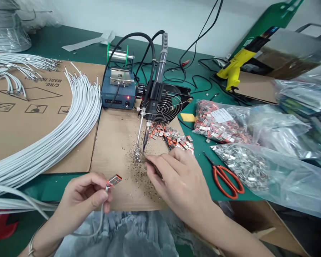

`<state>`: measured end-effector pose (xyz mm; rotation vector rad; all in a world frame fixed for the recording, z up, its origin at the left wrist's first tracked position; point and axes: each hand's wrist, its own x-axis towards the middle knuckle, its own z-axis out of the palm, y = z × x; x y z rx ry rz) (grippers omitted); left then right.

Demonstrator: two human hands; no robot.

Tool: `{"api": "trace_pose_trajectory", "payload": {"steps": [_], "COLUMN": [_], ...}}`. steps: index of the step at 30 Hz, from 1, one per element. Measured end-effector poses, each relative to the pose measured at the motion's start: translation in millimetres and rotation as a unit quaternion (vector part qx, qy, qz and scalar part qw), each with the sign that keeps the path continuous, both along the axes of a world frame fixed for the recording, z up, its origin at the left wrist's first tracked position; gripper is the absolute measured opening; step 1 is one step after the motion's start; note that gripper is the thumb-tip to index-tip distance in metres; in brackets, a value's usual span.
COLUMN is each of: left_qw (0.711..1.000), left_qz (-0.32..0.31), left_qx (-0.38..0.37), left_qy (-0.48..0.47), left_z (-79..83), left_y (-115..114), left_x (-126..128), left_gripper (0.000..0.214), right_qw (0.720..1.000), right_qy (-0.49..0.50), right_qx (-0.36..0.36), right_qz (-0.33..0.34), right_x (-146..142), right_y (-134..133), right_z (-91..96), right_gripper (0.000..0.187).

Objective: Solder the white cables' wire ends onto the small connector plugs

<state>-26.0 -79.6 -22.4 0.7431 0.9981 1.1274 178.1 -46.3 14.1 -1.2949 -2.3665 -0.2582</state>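
Observation:
My left hand pinches the end of a grey-white cable, right where it joins a USB plug with an orange insert. The plug points up and to the right. My right hand has thumb and forefinger pressed together just below the tip of a soldering iron; what lies between those fingers, if anything, is too small to make out. The iron is clamped upright in a stand, with a thin metal feed tube alongside. Solder specks litter the cardboard under the tip.
Behind the iron stand a blue soldering station and a black fan. Loose USB plugs lie by the fan. Orange-handled scissors and bags of connectors are on the right. A thick bundle of cables curves along the left.

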Motion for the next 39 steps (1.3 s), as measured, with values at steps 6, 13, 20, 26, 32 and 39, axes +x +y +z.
{"api": "trace_pose_trajectory", "payload": {"steps": [6,13,20,26,32,39], "left_qw": [1.0,1.0,0.998,0.987,0.951,0.929], "left_qz": [-0.001,-0.001,-0.002,-0.142,-0.28,-0.329], "left_qx": [0.002,0.01,-0.003,-0.051,-0.121,-0.114], "left_qy": [-0.01,0.0,0.062,0.061,0.045,0.124], "left_z": [-0.4,0.5,-2.0,5.1,22.6,24.8], "left_y": [-0.3,-0.2,2.9,17.6,37.7,59.5], "left_x": [0.3,0.2,-2.7,0.1,14.2,32.3], "left_gripper": [0.012,0.012,0.015,0.01,0.007,0.005], "right_qw": [0.997,0.992,0.993,0.968,0.95,0.691], "right_qy": [0.077,0.11,0.119,-0.077,0.258,0.45], "right_qx": [0.028,-0.051,-0.007,0.114,-0.176,-0.565], "right_qz": [0.001,0.021,-0.007,-0.208,-0.025,0.005], "right_x": [6.0,11.4,37.8,122.2,88.0,26.6], "right_y": [3.4,5.6,6.1,2.0,-12.7,6.3], "right_z": [-2.3,-13.4,-11.6,3.8,-4.7,-16.6], "right_gripper": [0.01,0.009,0.01,0.019,0.016,0.017]}}
